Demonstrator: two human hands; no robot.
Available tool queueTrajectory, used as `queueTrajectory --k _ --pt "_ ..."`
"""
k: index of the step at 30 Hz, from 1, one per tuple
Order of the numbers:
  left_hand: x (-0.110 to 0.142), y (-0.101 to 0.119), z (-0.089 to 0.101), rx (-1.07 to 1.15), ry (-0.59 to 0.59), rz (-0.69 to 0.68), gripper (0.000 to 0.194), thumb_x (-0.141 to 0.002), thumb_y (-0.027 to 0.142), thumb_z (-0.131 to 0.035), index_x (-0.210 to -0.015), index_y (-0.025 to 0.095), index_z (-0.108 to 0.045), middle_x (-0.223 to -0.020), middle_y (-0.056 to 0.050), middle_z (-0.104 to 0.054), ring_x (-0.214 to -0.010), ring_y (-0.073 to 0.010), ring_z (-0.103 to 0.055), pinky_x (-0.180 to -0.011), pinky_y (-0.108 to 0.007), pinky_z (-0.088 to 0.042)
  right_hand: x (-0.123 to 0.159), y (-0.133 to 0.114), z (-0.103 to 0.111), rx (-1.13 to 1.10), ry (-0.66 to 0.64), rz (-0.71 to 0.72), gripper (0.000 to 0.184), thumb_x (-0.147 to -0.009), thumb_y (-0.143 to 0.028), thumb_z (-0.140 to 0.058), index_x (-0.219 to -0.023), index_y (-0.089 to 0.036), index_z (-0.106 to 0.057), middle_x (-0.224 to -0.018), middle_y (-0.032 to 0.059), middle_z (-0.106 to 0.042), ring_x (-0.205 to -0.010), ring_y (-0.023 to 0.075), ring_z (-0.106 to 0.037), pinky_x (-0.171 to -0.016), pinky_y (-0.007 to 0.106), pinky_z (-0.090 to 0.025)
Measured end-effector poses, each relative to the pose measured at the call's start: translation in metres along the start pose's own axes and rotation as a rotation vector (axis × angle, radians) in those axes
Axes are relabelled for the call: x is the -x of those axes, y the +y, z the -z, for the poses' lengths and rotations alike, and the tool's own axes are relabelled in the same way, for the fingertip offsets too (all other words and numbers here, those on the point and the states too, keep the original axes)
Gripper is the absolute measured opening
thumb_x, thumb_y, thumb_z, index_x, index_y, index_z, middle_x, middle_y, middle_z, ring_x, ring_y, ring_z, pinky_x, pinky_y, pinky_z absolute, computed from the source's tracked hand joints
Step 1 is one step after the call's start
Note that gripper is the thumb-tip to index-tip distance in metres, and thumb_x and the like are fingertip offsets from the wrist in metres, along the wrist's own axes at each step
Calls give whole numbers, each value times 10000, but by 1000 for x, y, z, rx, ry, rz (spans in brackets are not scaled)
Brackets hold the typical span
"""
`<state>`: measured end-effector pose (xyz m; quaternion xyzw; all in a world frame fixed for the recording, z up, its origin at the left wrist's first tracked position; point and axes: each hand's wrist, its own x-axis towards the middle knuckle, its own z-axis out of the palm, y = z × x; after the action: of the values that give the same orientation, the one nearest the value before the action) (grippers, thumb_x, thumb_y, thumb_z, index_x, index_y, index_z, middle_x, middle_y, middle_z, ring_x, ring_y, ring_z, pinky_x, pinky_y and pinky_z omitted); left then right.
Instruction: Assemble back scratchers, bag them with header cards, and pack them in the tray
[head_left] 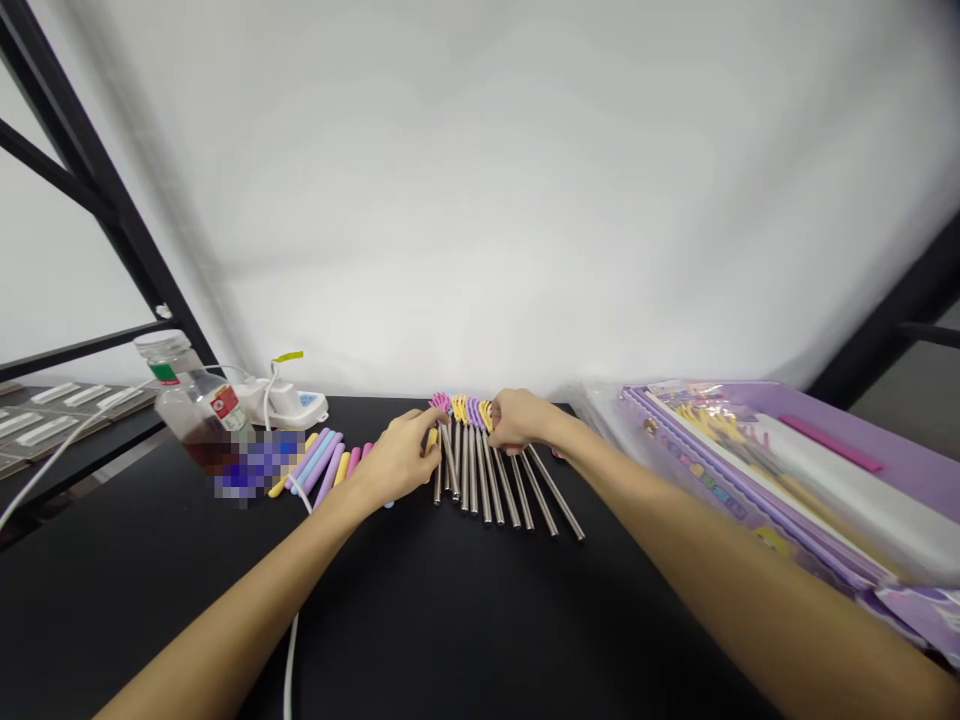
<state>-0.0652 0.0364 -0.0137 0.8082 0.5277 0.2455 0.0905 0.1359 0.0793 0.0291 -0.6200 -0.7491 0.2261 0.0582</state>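
Note:
On the black table lies a fanned row of metal back-scratcher rods (486,480), their far ends bearing small claw-shaped heads (471,410) in pink, yellow and purple. My right hand (516,418) is closed over the right end of the heads, its fingertips bent down and hiding what they grip. At the left end of the row, my left hand (405,455) is closed with a yellow tube-shaped grip (431,440) between thumb and fingers. Beside that hand lie several pastel tube grips (319,462) in yellow, purple, blue and pink, partly covered by the wrist.
A clear jar (196,400) with a white lid stands at left, near a white power strip (296,408). Its white cable (291,640) runs across the table under my left arm. At right is a purple box (847,415) with plastic-wrapped contents. A white wall rises behind.

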Motion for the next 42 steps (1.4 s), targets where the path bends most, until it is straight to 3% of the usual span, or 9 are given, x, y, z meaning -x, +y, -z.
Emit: queueTrajectory --k 4,10,18,25,29,33,35,37,42 --pt "-1 1 1 -36 5 -16 423 -814 141 -505 -1217 204 -616 -1140 -84 -633 -1008 -230 -643 -919 -338 -493 0 -8 -2 -73 -24 -43 175 -615 -58 -665 -650 -180 -544 -462 27 -608 -575 223 -696 -549 263 -539" --pt "0 3 -2 -51 -22 22 551 -818 132 -478 -1357 184 -580 -1234 -117 -624 -885 -206 -677 -944 -365 -506 -1 -8 -6 -204 -42 -98 206 -609 -49 -674 -684 -179 -533 -451 6 -589 -502 197 -661 -449 239 -514" --pt "-1 7 -5 -43 -78 -48 498 -796 81 -463 -1230 169 -691 -1307 -106 -647 -1182 -243 -621 -1069 -351 -445 0 1 0 -409 7 -102 141 -620 -92 -664 -629 -163 -543 -413 4 -550 -412 140 -555 -400 214 -449" --pt "-1 10 3 -88 -63 13 594 -796 102 -480 -1375 195 -575 -1144 -86 -704 -803 -182 -683 -874 -313 -521 21 16 16 -737 9 39 130 -648 -76 -616 -701 -165 -536 -547 -10 -596 -480 81 -543 -438 155 -428" --pt "-3 10 10 -96 64 35 547 -833 133 -465 -1363 213 -572 -1171 -89 -687 -646 -141 -648 -785 -297 -526 27 26 15 -919 -9 111 142 -652 -84 -622 -712 -169 -526 -545 -14 -578 -470 68 -501 -428 147 -391" --pt "-2 20 17 16 248 5 510 -909 234 -472 -1417 200 -507 -988 -84 -724 -663 -161 -672 -864 -326 -527 33 36 14 -1127 73 168 254 -698 -106 -631 -881 -210 -489 -625 -39 -607 -517 71 -538 -478 146 -426" --pt "0 27 17 143 236 -3 603 -923 300 -512 -1505 211 -386 -881 -54 -723 -727 -172 -691 -891 -336 -525 39 41 15 -1280 147 180 318 -715 -90 -637 -965 -219 -490 -683 -40 -631 -544 63 -557 -506 134 -446" --pt "2 35 15 343 192 -8 703 -922 345 -541 -1559 235 -264 -967 -63 -715 -789 -164 -695 -861 -322 -540 46 45 18 -1461 186 181 288 -748 -80 -633 -1000 -191 -546 -723 -16 -645 -570 61 -577 -534 129 -475" --pt "4 48 4 616 118 -35 684 -944 343 -507 -1564 256 -231 -1105 -77 -622 -824 -126 -646 -803 -283 -542 68 54 25 -1649 241 161 70 -886 -170 -603 -899 -141 -665 -815 36 -659 -667 81 -629 -629 150 -541"
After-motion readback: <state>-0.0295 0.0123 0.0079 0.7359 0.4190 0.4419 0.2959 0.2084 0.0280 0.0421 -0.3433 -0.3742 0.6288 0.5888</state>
